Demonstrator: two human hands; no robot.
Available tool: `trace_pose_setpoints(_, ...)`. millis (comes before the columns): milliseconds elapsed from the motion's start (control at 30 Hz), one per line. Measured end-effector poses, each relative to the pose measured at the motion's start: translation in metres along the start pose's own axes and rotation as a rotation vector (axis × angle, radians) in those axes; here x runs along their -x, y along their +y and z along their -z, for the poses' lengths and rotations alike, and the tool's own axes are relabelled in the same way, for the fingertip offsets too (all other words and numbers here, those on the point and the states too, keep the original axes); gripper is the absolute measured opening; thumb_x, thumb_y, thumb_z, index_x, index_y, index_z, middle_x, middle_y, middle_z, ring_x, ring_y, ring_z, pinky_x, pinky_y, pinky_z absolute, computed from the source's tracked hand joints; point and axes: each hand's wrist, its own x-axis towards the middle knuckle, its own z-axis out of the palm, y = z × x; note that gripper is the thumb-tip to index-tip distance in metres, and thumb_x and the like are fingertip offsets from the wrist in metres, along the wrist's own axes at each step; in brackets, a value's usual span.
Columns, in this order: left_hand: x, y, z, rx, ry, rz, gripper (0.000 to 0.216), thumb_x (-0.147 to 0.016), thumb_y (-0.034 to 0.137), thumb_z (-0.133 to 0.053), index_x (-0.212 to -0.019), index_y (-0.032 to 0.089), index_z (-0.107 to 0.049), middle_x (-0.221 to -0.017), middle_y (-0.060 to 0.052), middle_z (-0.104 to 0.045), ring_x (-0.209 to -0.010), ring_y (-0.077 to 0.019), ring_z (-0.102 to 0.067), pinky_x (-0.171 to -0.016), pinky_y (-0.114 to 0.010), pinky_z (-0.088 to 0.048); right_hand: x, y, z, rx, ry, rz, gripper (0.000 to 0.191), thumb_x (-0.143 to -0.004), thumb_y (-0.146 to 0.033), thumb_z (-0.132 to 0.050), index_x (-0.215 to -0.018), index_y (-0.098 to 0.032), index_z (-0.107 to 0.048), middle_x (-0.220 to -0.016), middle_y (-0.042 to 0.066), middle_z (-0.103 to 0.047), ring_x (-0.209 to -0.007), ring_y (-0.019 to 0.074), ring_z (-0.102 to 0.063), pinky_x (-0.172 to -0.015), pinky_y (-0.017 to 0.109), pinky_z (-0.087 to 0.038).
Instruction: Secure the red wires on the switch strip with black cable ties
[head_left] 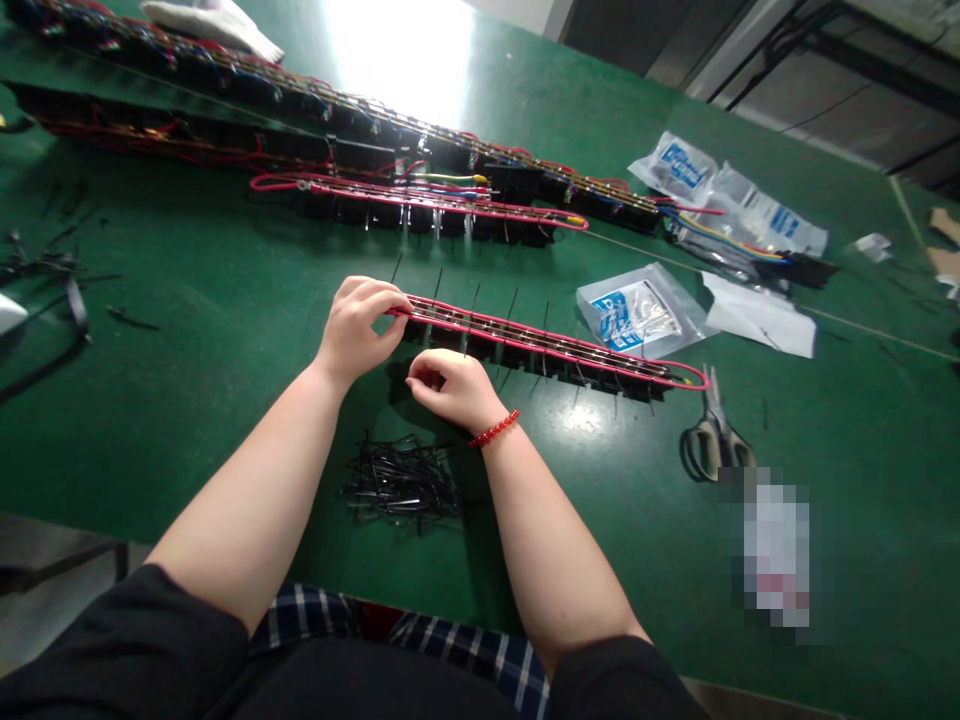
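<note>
A long strip of black parts with red wires along it (555, 348) lies across the green table (225, 330), several thin black cable ties sticking up from it. My left hand (360, 325) is closed on the strip's left end, fingers curled over the red wire. Just below the strip, my right hand (454, 388), with a red bead bracelet at the wrist, is closed in a pinch; what it holds is too small to make out. A loose pile of black cable ties (405, 482) lies close in front of me.
Scissors (712, 430) lie right of the strip. Clear plastic bags with blue labels (637, 312) (739, 200) and white paper (761, 315) sit beyond. Longer wired strips (420, 205) run across the far table. Black scraps (52, 290) lie at the left.
</note>
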Motion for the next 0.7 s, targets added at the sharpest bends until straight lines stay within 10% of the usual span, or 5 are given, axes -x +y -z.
trace_pose_setpoints(700, 0.000, -0.004, -0.001, -0.030, -0.034, -0.006, 0.015, -0.085, 0.019, -0.056, -0.092, 0.027, -0.066, -0.104, -0.002, -0.072, -0.104, -0.0230, -0.060, -0.101, -0.045, -0.045, 0.001, -0.003, 0.011, -0.154, -0.052, 0.113, 0.005, -0.085, -0.020, -0.067, -0.081, -0.021, -0.070, -0.089, 0.002, -0.071, -0.092, 0.0179, -0.060, -0.090, 0.034, -0.046)
